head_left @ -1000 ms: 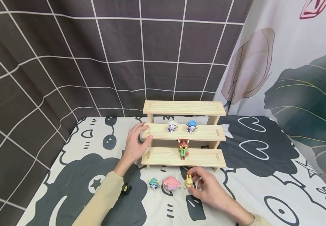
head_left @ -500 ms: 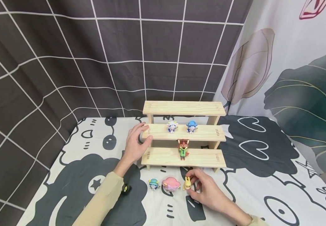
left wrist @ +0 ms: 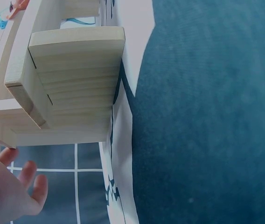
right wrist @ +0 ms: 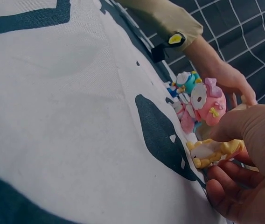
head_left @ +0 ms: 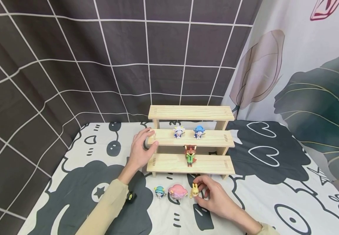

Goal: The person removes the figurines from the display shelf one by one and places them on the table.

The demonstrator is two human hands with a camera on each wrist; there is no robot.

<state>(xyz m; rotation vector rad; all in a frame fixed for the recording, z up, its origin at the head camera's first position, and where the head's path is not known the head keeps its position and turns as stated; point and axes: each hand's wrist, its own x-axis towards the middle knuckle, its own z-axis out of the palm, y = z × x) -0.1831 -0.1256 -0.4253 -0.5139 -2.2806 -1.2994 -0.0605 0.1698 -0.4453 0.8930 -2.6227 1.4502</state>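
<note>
A small yellow rabbit figure [head_left: 194,191] [right wrist: 211,152] stands on the printed cloth, pinched between thumb and fingers of my right hand [head_left: 201,190] [right wrist: 226,161]. Left of it stand a pink figure [head_left: 177,191] [right wrist: 208,103] and a teal figure [head_left: 159,191] [right wrist: 186,81]. My left hand [head_left: 149,138] [left wrist: 9,186] grips the left end of the middle step of a three-step wooden rack [head_left: 213,163] [left wrist: 76,70]. A fox figure [head_left: 190,155] stands on the lowest step. The middle step carries a white figure [head_left: 179,132] and a blue figure [head_left: 199,131].
The black-and-white cartoon cloth [head_left: 275,182] covers the table. A dark grid-patterned curtain [head_left: 69,65] hangs behind and to the left, a leaf-printed curtain [head_left: 304,81] to the right. The rack's top step [head_left: 191,112] holds nothing.
My right hand has shifted slightly left and its thumb and fingers have closed on the yellow rabbit figure. The left hand has stayed on the rack.
</note>
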